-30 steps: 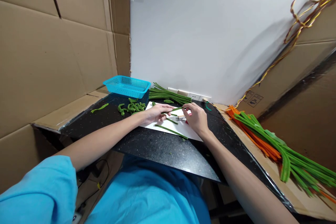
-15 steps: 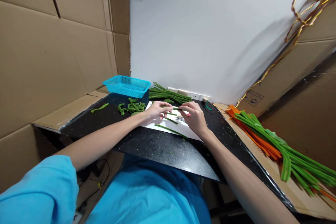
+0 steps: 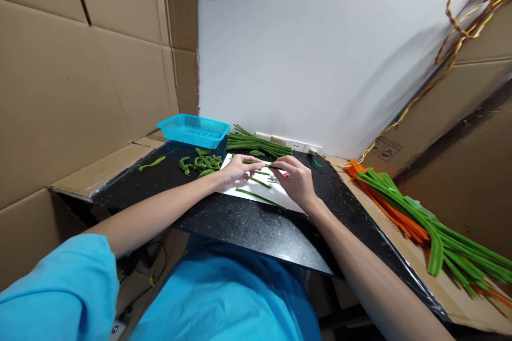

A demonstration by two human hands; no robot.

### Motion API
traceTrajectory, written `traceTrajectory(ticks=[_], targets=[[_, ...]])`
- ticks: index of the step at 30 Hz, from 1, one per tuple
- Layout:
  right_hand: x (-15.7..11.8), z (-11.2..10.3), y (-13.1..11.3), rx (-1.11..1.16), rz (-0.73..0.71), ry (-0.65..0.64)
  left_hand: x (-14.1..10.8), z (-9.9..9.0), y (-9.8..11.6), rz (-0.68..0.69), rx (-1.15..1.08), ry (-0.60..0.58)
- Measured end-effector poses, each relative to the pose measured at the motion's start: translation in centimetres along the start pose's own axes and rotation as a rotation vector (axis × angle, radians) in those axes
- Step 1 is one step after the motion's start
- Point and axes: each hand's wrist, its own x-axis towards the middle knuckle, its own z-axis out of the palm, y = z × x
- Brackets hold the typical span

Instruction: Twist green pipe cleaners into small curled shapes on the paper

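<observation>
My left hand (image 3: pixel 236 169) and my right hand (image 3: pixel 298 177) meet over a sheet of white paper (image 3: pixel 295 205). Between their fingertips runs a dark green pipe cleaner (image 3: pixel 267 165), pinched by both hands. Several cut lengths of green pipe cleaner (image 3: pixel 261 199) lie across the paper below the hands. Partly hidden by my right hand is a small metal tool with red on it (image 3: pixel 274 179); its exact kind I cannot make out. To the left of my left hand sits a pile of curled green pipe cleaner pieces (image 3: pixel 205 162).
A blue plastic basket (image 3: pixel 194 129) stands at the back left. Long green pipe cleaners (image 3: pixel 256 142) lie along the wall beside a power strip (image 3: pixel 296 146). On cardboard at right are bundles of green (image 3: pixel 436 240) and orange strips (image 3: pixel 394 213). A green scrap (image 3: pixel 152 164) lies left.
Both hands stay in almost the same place over the paper, still pinching the pipe cleaner. The fingers have shifted only slightly.
</observation>
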Motion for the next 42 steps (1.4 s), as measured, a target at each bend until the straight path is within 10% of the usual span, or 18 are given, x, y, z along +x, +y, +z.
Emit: traceTrajectory(ticks=[25, 37, 42], targets=[[1.5, -0.2, -0.9, 1.177, 0.746, 0.065, 0.0, 0.2, 0.5, 0.002, 0.107, -0.015], [1.2, 0.0, -1.0, 0.963, 0.758, -0.032, 0.3, -0.2, -0.1, 0.067, 0.136, -0.025], [0.8, 0.1, -0.7, 0.555, 0.512, -0.084, 0.4, -0.3, -0.1, 0.073, 0.203, -0.012]])
